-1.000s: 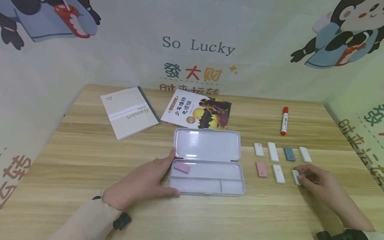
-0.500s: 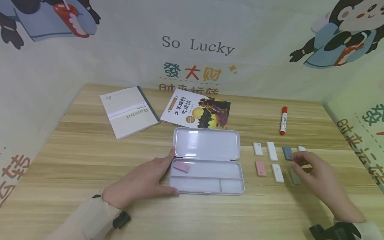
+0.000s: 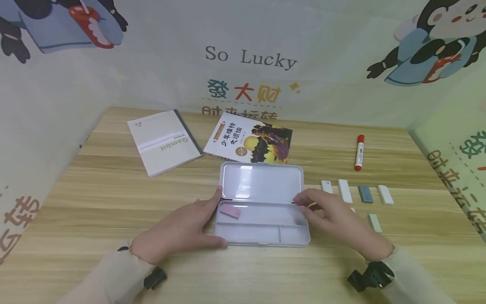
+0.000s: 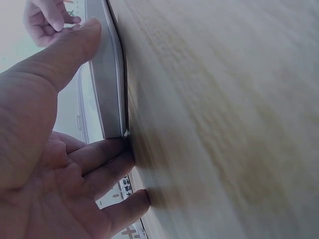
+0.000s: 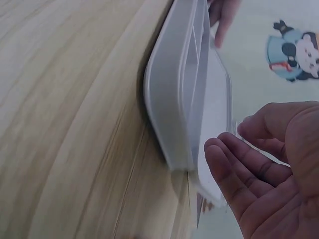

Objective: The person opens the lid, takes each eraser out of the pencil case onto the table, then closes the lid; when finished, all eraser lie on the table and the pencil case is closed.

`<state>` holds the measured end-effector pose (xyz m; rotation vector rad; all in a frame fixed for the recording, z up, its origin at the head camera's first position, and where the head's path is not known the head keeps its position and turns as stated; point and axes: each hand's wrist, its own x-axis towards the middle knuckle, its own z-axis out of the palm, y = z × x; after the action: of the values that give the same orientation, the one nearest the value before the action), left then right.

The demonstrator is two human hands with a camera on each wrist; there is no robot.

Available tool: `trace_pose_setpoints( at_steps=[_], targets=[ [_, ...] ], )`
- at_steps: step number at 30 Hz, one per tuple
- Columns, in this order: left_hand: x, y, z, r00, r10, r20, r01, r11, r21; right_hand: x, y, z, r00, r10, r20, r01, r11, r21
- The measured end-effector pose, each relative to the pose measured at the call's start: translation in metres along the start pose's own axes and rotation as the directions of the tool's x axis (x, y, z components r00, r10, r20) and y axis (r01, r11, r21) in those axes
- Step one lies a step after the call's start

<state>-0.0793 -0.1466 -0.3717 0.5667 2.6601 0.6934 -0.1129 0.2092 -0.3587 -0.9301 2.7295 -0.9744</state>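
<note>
A white plastic pencil case point(image 3: 247, 233) lies with its lid point(image 3: 262, 183) folded back on the table. One pink eraser point(image 3: 230, 211) sits in its long rear compartment. My left hand point(image 3: 182, 228) rests against the case's left side, thumb at the front corner and fingers near the hinge, as the left wrist view also shows. Over the case's right end, near the hinge, hovers my right hand point(image 3: 330, 215), fingers loosely bent and nothing between them. Right of it lie a pale green eraser point(image 3: 374, 223), a blue eraser point(image 3: 365, 194) and several white erasers point(image 3: 345, 191), some partly covered by that hand.
Behind the case lie a picture-covered book point(image 3: 248, 139) and, farther left, a pale notebook point(image 3: 163, 143). A red marker point(image 3: 359, 153) lies at the back right of the wooden table point(image 3: 258, 274). A printed cloth point(image 3: 152, 76) hangs behind.
My right hand has moved away from the pale green eraser, up past the blue one, then left to the case. The erasers stay in their places. My left hand has not moved.
</note>
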Motion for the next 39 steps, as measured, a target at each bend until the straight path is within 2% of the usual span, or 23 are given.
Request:
trace_pose_setpoints(
  at_steps=[7,12,18,24,31,39],
  targets=[
    [-0.001,0.0,-0.001,1.0,-0.001,-0.009,0.001,1.0,0.008,0.026,-0.022,0.017,0.987,-0.012,0.158,0.009,1.0,0.017],
    [0.0,0.001,-0.002,1.0,0.001,-0.014,-0.001,1.0,0.008,0.041,-0.03,0.027,0.971,-0.07,0.229,0.06,0.997,0.049],
    [0.002,0.001,-0.002,0.999,0.029,-0.025,-0.029,1.0,0.004,0.053,-0.037,0.038,0.96,-0.102,0.262,0.084,0.993,0.077],
    [0.002,0.0,-0.001,0.999,0.031,-0.027,-0.031,0.999,0.013,0.064,-0.049,0.05,0.947,-0.128,0.295,0.108,0.991,0.084],
    [0.0,-0.001,-0.001,1.0,0.014,-0.018,-0.014,1.0,0.015,0.076,-0.061,0.061,0.941,-0.121,0.317,0.099,0.991,0.084],
    [0.0,-0.002,0.001,0.999,0.031,-0.02,-0.031,0.999,0.012,0.083,-0.067,0.07,0.943,-0.112,0.313,0.094,0.993,0.072]
  ],
)
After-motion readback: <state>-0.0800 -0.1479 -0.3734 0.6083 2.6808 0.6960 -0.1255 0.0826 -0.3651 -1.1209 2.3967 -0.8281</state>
